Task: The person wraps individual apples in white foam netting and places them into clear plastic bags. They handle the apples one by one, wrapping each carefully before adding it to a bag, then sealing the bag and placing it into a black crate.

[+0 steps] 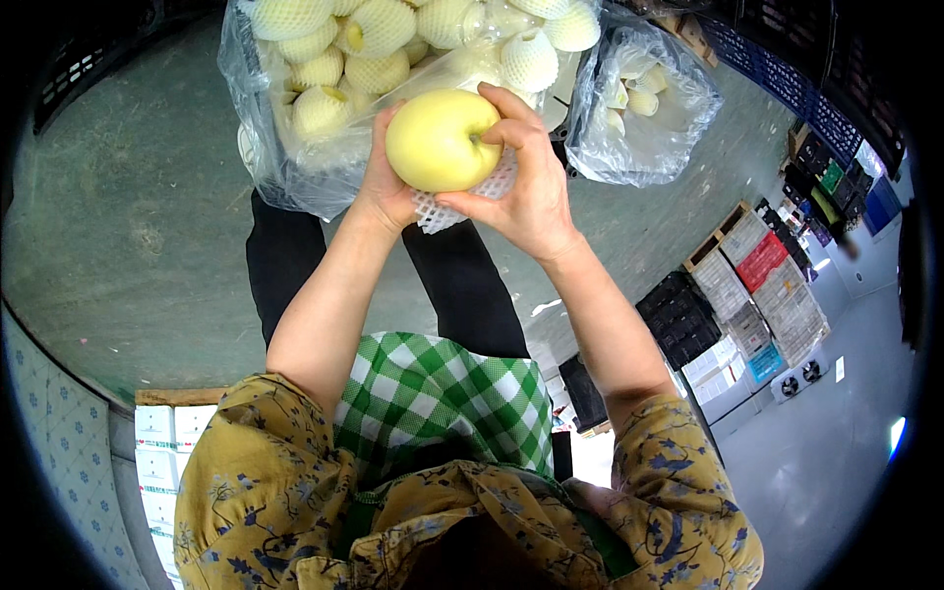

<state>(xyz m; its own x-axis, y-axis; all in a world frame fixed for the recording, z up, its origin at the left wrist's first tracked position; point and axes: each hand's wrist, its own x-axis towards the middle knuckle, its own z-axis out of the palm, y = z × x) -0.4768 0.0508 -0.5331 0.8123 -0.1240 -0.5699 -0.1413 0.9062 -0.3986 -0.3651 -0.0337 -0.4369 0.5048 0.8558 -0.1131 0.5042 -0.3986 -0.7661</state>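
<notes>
A pale yellow apple (440, 143) is held up between my two hands, its stem hollow turned to the right. My left hand (386, 177) cups its left side from below. My right hand (534, 182) grips the other side, thumb low and fingers curled near the stem. Under the apple, between my palms, hangs a white foam net sleeve (438, 211); I cannot tell which fingers hold it. Just beyond lies a plastic-lined container (285, 182) full of yellow apples in foam nets (379, 28).
To the right stands a smaller container lined with clear plastic (644, 152), with several pale pieces inside. Dark crates (777, 79) line the far right. Stacked crates (762, 256) stand on the right. White boxes (157, 470) are piled at lower left on the green floor (138, 236).
</notes>
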